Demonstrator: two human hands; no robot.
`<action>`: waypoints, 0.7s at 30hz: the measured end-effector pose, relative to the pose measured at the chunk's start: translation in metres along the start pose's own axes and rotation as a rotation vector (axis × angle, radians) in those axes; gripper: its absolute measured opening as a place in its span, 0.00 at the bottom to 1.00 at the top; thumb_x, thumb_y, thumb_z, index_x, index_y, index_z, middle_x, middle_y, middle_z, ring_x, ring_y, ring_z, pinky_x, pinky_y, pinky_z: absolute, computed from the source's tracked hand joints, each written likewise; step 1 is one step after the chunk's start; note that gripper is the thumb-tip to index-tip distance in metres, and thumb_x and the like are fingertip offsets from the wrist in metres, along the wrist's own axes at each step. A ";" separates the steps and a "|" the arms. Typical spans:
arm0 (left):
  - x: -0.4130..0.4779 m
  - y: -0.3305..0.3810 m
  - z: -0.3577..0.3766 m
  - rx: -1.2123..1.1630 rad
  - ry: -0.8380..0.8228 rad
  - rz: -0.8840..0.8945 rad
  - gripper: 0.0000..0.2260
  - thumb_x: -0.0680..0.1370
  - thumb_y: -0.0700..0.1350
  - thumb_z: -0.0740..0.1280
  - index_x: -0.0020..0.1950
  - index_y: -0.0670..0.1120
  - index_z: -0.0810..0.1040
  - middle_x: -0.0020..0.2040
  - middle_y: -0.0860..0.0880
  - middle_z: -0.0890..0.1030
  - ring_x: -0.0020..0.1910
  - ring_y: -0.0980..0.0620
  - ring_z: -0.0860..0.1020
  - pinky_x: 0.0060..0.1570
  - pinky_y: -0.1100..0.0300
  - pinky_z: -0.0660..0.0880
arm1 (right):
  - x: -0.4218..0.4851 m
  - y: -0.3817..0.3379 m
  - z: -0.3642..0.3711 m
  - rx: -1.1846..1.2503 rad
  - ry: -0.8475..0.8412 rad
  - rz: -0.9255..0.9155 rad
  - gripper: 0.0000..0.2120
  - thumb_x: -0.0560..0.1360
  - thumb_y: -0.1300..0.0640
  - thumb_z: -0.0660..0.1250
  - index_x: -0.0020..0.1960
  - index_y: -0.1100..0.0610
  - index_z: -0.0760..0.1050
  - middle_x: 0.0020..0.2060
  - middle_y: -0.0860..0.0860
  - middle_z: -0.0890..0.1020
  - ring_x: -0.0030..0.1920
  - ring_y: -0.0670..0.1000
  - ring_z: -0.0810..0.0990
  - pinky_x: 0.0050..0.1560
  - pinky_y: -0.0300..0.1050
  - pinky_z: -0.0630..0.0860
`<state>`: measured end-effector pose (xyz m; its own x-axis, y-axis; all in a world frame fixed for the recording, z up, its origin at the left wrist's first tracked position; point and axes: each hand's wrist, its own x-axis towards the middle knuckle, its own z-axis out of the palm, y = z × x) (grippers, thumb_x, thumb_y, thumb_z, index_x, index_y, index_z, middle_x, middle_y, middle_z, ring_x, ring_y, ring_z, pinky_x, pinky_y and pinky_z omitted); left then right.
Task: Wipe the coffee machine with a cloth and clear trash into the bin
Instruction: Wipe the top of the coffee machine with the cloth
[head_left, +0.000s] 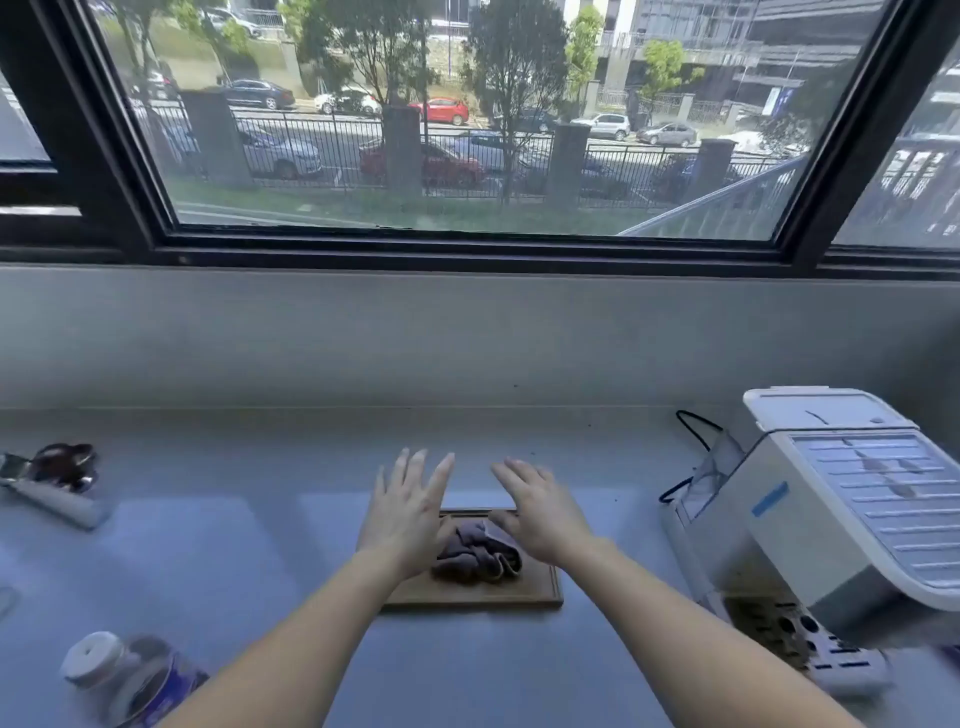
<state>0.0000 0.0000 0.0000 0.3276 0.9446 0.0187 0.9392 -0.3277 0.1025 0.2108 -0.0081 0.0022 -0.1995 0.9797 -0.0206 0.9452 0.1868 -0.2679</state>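
Both hands are out over the board. My left hand (410, 512) and right hand (540, 512) have their fingers straight and spread, gripping nothing. The grey cloth (478, 558) lies crumpled on the wooden board (519, 595), between my wrists and just below my palms. The coffee machine (831, 514) sits to my right, well apart from the cloth, and its drip tray (779, 629) looks soiled. No bin in sight.

Here's where it could go wrong. If I snatch the cloth carelessly, the board may skid on the smooth counter (234, 545). Swing right too fast and I could jolt the drip tray and scatter mess. The jar (130, 680) near my left forearm could tip if I pull back wide.
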 end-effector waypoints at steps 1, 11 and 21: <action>-0.001 0.002 0.005 0.002 -0.049 -0.003 0.33 0.79 0.57 0.57 0.79 0.55 0.45 0.80 0.43 0.52 0.79 0.42 0.48 0.75 0.42 0.51 | -0.001 -0.001 0.006 0.011 -0.025 -0.006 0.31 0.79 0.43 0.62 0.79 0.49 0.55 0.78 0.50 0.61 0.75 0.57 0.60 0.72 0.50 0.61; -0.001 0.007 0.065 -0.146 -0.301 -0.030 0.33 0.72 0.54 0.64 0.76 0.53 0.58 0.73 0.47 0.65 0.68 0.42 0.69 0.64 0.47 0.70 | -0.003 0.010 0.060 0.103 -0.283 -0.001 0.33 0.71 0.51 0.69 0.74 0.47 0.62 0.75 0.48 0.65 0.70 0.58 0.68 0.68 0.53 0.69; 0.001 0.007 0.072 -0.265 -0.279 -0.011 0.25 0.72 0.43 0.64 0.70 0.53 0.68 0.62 0.50 0.77 0.60 0.47 0.75 0.55 0.52 0.73 | 0.001 0.006 0.069 0.157 -0.209 0.008 0.15 0.74 0.60 0.64 0.61 0.55 0.74 0.58 0.55 0.74 0.56 0.61 0.75 0.54 0.54 0.74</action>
<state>0.0145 -0.0025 -0.0707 0.3678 0.8952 -0.2515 0.8953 -0.2679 0.3558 0.1988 -0.0113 -0.0656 -0.2564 0.9418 -0.2176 0.8986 0.1494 -0.4125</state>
